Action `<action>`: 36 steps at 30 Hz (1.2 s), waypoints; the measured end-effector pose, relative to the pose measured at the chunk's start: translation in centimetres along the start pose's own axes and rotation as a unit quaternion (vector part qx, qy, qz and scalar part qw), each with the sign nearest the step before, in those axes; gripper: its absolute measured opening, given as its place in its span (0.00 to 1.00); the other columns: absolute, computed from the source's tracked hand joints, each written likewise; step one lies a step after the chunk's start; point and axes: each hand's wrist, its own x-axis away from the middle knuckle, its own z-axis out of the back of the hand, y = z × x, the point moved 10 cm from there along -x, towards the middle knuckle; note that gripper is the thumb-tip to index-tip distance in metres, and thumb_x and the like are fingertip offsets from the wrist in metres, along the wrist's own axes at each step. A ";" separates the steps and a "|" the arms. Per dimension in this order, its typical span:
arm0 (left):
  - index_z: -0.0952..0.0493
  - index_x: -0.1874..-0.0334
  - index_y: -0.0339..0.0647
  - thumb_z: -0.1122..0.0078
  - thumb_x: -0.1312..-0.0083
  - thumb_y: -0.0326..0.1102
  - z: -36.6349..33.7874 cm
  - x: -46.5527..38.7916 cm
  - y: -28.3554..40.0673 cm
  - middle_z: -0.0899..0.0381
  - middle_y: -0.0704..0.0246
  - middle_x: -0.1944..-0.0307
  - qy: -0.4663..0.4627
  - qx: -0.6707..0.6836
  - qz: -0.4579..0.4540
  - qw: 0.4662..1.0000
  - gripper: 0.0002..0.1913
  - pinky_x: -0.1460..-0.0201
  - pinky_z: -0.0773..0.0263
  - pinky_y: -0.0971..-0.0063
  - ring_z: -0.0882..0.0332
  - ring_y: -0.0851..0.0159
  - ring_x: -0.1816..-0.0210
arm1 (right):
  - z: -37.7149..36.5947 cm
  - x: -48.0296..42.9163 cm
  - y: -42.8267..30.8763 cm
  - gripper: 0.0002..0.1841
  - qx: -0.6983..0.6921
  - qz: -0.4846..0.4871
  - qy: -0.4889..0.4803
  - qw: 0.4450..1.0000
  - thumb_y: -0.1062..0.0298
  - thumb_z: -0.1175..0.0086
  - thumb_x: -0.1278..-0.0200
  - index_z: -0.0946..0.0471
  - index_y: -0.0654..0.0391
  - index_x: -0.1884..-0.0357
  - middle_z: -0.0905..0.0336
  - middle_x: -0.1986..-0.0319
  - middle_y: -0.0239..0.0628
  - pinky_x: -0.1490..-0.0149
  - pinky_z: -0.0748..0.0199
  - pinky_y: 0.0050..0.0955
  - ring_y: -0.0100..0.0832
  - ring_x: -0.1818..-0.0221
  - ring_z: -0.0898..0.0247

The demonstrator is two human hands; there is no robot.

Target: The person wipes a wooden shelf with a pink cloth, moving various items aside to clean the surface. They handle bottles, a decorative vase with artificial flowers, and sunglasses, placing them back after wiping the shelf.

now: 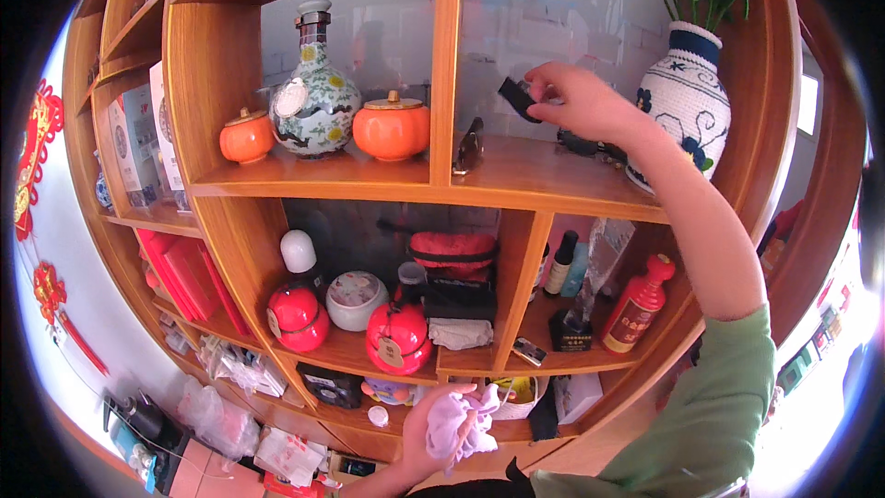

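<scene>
Crumpled in my left hand (417, 437) is a pale lilac cloth (453, 429), low in front of the shelves. High on the right, my right hand (588, 100) pinches a small black blocky object (517, 98) above the upper shelf board (529, 169); what it is cannot be made out. A small dark figurine (470, 147) stands on that board beside the upright divider. Partly behind my right forearm is another dark object (577, 143). To the right stands a white vase (691, 97) with a blue pattern and green stems.
Left of the divider stand a floral porcelain bottle (318, 104) and orange pumpkin-shaped jars (392, 128). Below are red round jars (399, 339), a white lidded jar (357, 299), a crystal trophy (588, 290) and a red bottle (636, 304). Plastic bags (220, 422) lie at lower left.
</scene>
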 end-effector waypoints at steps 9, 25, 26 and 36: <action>0.22 0.42 0.34 0.31 0.30 0.25 -1.0 -3.8 1.1 0.16 0.67 0.52 -0.030 0.123 0.018 0.992 0.16 0.44 0.21 0.72 0.16 0.69 0.49 | -2.7 17.3 -8.7 0.31 -0.539 -0.072 -0.159 0.824 0.51 0.32 0.29 0.27 0.64 0.36 0.21 0.44 0.36 0.31 0.29 0.34 0.29 0.39 0.26; 0.27 0.30 0.34 0.29 0.34 0.26 -4.4 -7.6 5.2 0.26 0.57 0.32 -0.123 0.117 -0.090 0.981 0.29 0.23 0.38 0.60 0.31 0.55 0.27 | -10.8 24.1 -11.6 0.11 -0.588 -0.020 -0.212 0.780 0.71 0.39 0.23 0.23 0.62 0.44 0.32 0.37 0.38 0.28 0.34 0.33 0.30 0.36 0.33; 0.26 0.32 0.36 0.29 0.33 0.24 -4.3 -7.2 4.7 0.26 0.58 0.32 -0.102 0.136 -0.079 0.982 0.27 0.25 0.36 0.63 0.29 0.58 0.28 | -11.4 24.5 -11.1 0.13 -0.645 -0.070 -0.176 0.740 0.74 0.36 0.26 0.23 0.61 0.44 0.34 0.36 0.38 0.32 0.29 0.32 0.29 0.36 0.31; 0.29 0.30 0.38 0.28 0.33 0.26 -3.8 -5.2 0.7 0.23 0.66 0.39 -0.041 0.193 0.053 0.979 0.30 0.33 0.28 0.70 0.23 0.66 0.39 | -11.0 25.5 -10.7 0.12 -0.632 -0.028 -0.051 0.773 0.80 0.34 0.32 0.24 0.58 0.52 0.34 0.38 0.40 0.36 0.27 0.31 0.29 0.38 0.31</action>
